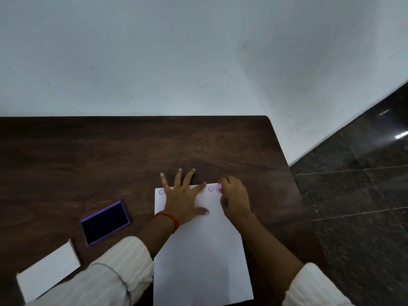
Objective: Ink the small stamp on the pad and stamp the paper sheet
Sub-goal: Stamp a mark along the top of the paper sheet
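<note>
A white paper sheet [203,257] lies on the dark wooden table [132,151]. Purple round stamp marks [210,189] run along its top edge, some hidden under my fingers. My left hand [184,199] lies flat on the upper part of the sheet, fingers spread. My right hand [234,197] pinches a small pink stamp [219,187] against the sheet's top right corner. The open ink pad [104,223], purple-framed with a dark surface, rests on the table to the left of the sheet.
A white box lid [48,274] lies at the lower left near the ink pad. The table's right edge [284,160] drops to a dark tiled floor [357,206]. A pale wall [198,62] stands behind the table.
</note>
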A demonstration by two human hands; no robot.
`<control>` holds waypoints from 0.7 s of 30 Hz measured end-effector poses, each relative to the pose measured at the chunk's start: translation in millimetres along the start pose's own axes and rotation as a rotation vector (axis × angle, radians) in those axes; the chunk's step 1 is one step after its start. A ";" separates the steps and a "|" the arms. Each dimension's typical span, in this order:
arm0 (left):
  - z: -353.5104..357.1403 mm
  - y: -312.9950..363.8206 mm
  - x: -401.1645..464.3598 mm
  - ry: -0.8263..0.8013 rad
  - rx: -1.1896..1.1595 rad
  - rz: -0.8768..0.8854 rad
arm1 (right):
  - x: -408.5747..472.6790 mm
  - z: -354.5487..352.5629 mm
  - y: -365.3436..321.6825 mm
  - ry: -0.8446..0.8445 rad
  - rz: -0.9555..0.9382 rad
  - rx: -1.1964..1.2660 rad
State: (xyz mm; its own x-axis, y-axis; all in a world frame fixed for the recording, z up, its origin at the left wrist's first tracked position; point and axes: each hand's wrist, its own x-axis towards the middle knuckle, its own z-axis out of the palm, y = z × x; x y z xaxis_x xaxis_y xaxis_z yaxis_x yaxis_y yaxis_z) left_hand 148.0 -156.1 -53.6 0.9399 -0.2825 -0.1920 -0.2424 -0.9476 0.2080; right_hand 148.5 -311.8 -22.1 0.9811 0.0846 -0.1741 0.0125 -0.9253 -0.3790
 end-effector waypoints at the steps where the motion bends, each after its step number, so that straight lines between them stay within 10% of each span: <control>1: 0.2 -0.1 -0.1 0.002 -0.003 0.000 | 0.2 -0.6 0.4 -0.003 -0.002 -0.002; 21: -3.2 2.3 -0.7 -0.033 -0.002 -0.014 | 3.7 -0.9 10.9 0.016 -0.141 -0.022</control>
State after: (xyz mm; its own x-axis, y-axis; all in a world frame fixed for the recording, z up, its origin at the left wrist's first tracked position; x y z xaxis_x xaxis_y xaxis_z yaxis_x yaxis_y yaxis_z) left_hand 147.6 -157.6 -50.0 0.9347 -0.2743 -0.2260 -0.2289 -0.9511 0.2074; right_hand 152.4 -321.9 -26.1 0.9723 0.2082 -0.1060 0.1542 -0.9128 -0.3782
